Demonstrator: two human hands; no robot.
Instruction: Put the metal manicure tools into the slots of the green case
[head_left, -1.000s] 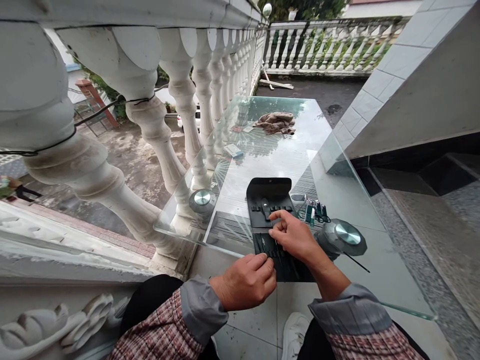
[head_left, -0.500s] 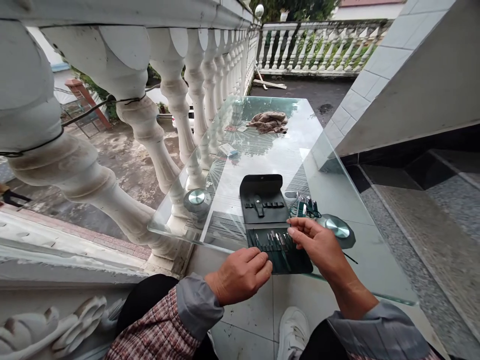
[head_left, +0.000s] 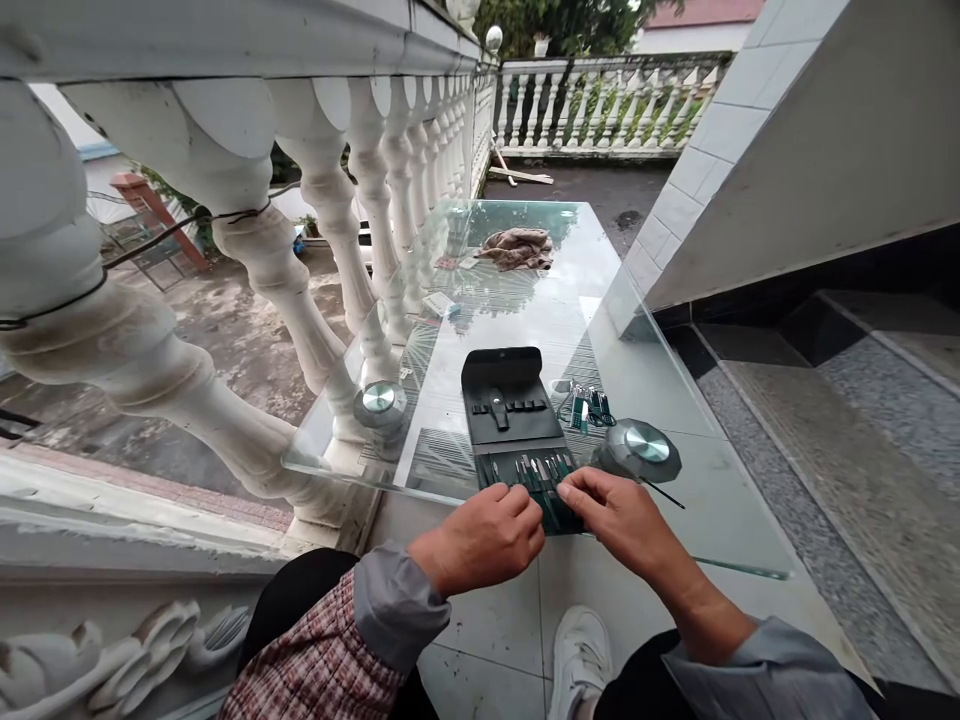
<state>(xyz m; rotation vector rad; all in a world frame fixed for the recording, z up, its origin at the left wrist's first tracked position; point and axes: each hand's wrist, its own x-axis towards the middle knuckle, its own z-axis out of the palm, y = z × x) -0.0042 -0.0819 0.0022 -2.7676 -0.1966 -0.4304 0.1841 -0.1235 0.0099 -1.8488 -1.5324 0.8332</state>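
An unfolded dark manicure case [head_left: 517,428] lies on the glass table near its front edge. Slim metal-tipped grooming tools [head_left: 536,468] sit in a row in its lower panel; the upper panel has vacant elastic loops and a strap. My left hand [head_left: 480,535] is closed at the lower left edge of the case, its fingers curled over that edge. My right hand [head_left: 619,515] pinches thumb and forefinger together over the panel's right side; whatever is between them is too small to make out. Several nail clippers [head_left: 592,405] lie in a cluster right of the case.
The glass table [head_left: 735,490] shows round metal leg caps [head_left: 646,445]. A thin dark stick [head_left: 664,493] lies near the right cap. Farther back are a crumpled brown cloth [head_left: 517,248] and a small box [head_left: 440,304]. White balusters [head_left: 330,190] flank the left, stone steps [head_left: 840,420] the right.
My right hand has moved down from beside the case's fold to its lower tool panel. My left hand stays at the case's lower left edge. The view has shifted slightly.
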